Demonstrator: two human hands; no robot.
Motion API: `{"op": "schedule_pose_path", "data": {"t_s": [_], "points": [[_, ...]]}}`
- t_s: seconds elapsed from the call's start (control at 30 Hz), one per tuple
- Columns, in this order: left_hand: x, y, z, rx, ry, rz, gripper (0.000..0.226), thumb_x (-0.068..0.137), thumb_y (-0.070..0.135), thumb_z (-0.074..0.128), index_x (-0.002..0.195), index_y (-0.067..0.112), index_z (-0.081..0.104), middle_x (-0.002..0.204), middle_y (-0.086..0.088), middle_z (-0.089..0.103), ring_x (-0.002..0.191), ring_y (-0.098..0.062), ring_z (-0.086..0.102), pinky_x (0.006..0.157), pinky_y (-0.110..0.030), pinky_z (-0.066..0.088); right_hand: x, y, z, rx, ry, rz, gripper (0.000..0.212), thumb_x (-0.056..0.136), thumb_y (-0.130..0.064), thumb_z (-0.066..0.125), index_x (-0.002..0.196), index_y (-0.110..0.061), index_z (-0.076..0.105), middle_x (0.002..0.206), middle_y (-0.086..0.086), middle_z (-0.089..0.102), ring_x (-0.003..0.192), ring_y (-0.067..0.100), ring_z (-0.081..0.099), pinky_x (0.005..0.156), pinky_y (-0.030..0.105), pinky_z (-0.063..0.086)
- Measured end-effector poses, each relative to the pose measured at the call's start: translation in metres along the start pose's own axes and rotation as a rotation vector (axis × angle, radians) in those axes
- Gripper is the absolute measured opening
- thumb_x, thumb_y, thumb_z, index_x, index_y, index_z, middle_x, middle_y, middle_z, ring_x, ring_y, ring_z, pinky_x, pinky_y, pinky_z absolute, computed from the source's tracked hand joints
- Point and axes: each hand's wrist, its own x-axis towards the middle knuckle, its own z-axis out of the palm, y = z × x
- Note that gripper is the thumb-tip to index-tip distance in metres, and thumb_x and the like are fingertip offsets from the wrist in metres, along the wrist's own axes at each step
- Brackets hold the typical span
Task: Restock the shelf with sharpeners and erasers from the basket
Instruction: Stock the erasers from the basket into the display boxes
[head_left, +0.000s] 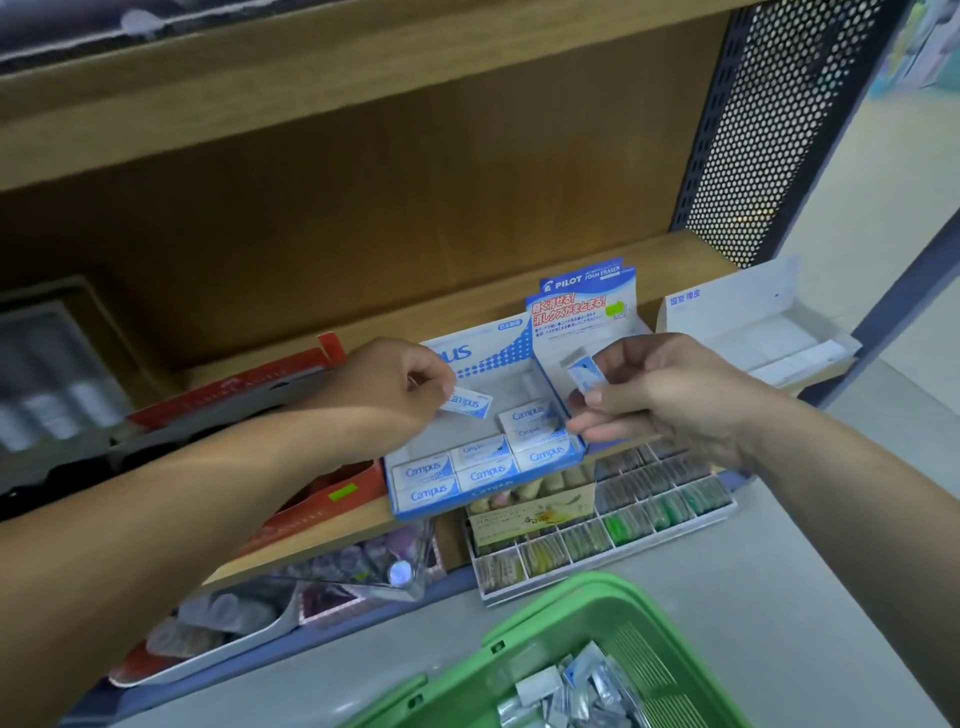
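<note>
The left hand (395, 387) has its grip pinched tight on a Campus eraser (470, 404). Thumb and fingertips curl round its near end, and the eraser hangs tilted just above the open Campus box (498, 348). The wrist bends down, and the forearm reaches in from the lower left. The right hand (670, 395) clamps a small blue-and-white eraser (584, 375) between thumb and curled fingers, held upright before the Pilot box (582, 312). Its label is too blurred to read, though it is perhaps a foam eraser. Both boxes stand side by side on the wooden shelf (405, 317). Rows of Campus erasers fill the box's front. Below, the green basket (561, 608) holds more wrapped pieces.
</note>
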Motion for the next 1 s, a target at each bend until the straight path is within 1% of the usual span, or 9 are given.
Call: {"op": "schedule_pose_path", "data": {"t_s": [0.1, 0.17, 0.3, 0.4, 0.47, 0.67, 0.8, 0.9, 1.0], "points": [[0.007, -0.003, 0.005, 0.021, 0.023, 0.015, 0.013, 0.099, 0.028, 0.066, 0.098, 0.024, 0.078, 0.096, 0.015, 0.074, 0.092, -0.001, 0.067, 0.087, -0.028, 0.055, 0.003, 0.001, 0.002, -0.119, 0.041, -0.014, 0.018, 0.089, 0.007, 0.07, 0.104, 0.0, 0.064, 0.091, 0.02, 0.075, 0.075, 0.027, 0.075, 0.062, 0.029, 0.063], [0.01, -0.004, 0.009, 0.036, -0.003, -0.003, 0.013, 0.098, 0.025, 0.067, 0.093, 0.022, 0.079, 0.093, 0.013, 0.075, 0.091, -0.004, 0.069, 0.086, -0.029, 0.056, 0.004, 0.002, 0.004, -0.214, 0.058, -0.034, 0.013, 0.088, 0.004, 0.072, 0.097, -0.005, 0.069, 0.075, 0.009, 0.072, 0.062, 0.019, 0.066, 0.052, 0.024, 0.055], [0.017, -0.006, 0.017, 0.167, -0.082, -0.004, 0.018, 0.098, 0.019, 0.065, 0.087, 0.017, 0.079, 0.09, 0.01, 0.075, 0.091, -0.009, 0.068, 0.085, -0.031, 0.058, 0.006, 0.005, 0.006, -0.242, 0.059, -0.05, 0.011, 0.088, 0.005, 0.071, 0.097, -0.002, 0.07, 0.061, 0.001, 0.068, 0.051, 0.014, 0.058, 0.045, 0.023, 0.048], [0.022, -0.007, 0.019, 0.224, -0.149, -0.016, 0.017, 0.097, 0.02, 0.065, 0.087, 0.017, 0.079, 0.089, 0.008, 0.075, 0.089, -0.011, 0.069, 0.086, -0.035, 0.059, 0.009, 0.007, 0.006, -0.228, 0.033, -0.049, 0.013, 0.09, 0.008, 0.067, 0.097, -0.003, 0.071, 0.066, 0.003, 0.071, 0.06, 0.016, 0.067, 0.057, 0.026, 0.062], [0.022, -0.007, 0.02, 0.272, -0.219, -0.029, 0.016, 0.098, 0.022, 0.064, 0.09, 0.02, 0.078, 0.09, 0.012, 0.074, 0.093, -0.01, 0.068, 0.087, -0.032, 0.058, 0.01, 0.009, 0.007, -0.193, 0.032, -0.039, 0.018, 0.092, 0.012, 0.063, 0.098, -0.003, 0.071, 0.068, 0.001, 0.073, 0.066, 0.018, 0.071, 0.064, 0.029, 0.064], [0.018, -0.002, 0.024, 0.307, -0.247, -0.021, 0.019, 0.1, 0.023, 0.062, 0.113, 0.031, 0.074, 0.11, 0.012, 0.069, 0.105, -0.012, 0.064, 0.095, -0.03, 0.054, 0.01, 0.009, 0.009, -0.135, 0.046, -0.008, 0.025, 0.094, 0.018, 0.054, 0.102, -0.001, 0.068, 0.076, 0.011, 0.07, 0.068, 0.02, 0.074, 0.062, 0.028, 0.063], [0.016, -0.002, 0.024, 0.323, -0.215, 0.002, 0.02, 0.101, 0.021, 0.059, 0.112, 0.027, 0.074, 0.113, 0.009, 0.071, 0.107, -0.015, 0.065, 0.096, -0.033, 0.055, 0.01, 0.008, 0.008, -0.118, 0.029, 0.0, 0.025, 0.094, 0.017, 0.055, 0.112, 0.004, 0.066, 0.084, 0.017, 0.069, 0.072, 0.023, 0.074, 0.063, 0.028, 0.063], [0.017, 0.002, 0.022, 0.135, -0.107, 0.045, 0.027, 0.101, 0.021, 0.058, 0.126, 0.027, 0.068, 0.121, 0.009, 0.066, 0.104, -0.013, 0.068, 0.091, -0.03, 0.057, 0.01, 0.004, 0.01, -0.099, 0.019, -0.008, 0.025, 0.091, 0.017, 0.058, 0.108, 0.002, 0.069, 0.084, 0.016, 0.072, 0.075, 0.026, 0.075, 0.066, 0.03, 0.064], [0.015, 0.017, 0.018, -0.187, -0.087, 0.044, 0.032, 0.094, 0.024, 0.073, 0.125, 0.027, 0.066, 0.107, 0.01, 0.072, 0.092, -0.014, 0.073, 0.076, -0.029, 0.061, 0.008, -0.003, 0.021, -0.078, -0.021, -0.027, 0.023, 0.089, 0.016, 0.06, 0.1, 0.0, 0.073, 0.078, 0.017, 0.073, 0.073, 0.026, 0.074, 0.069, 0.03, 0.064]]}}
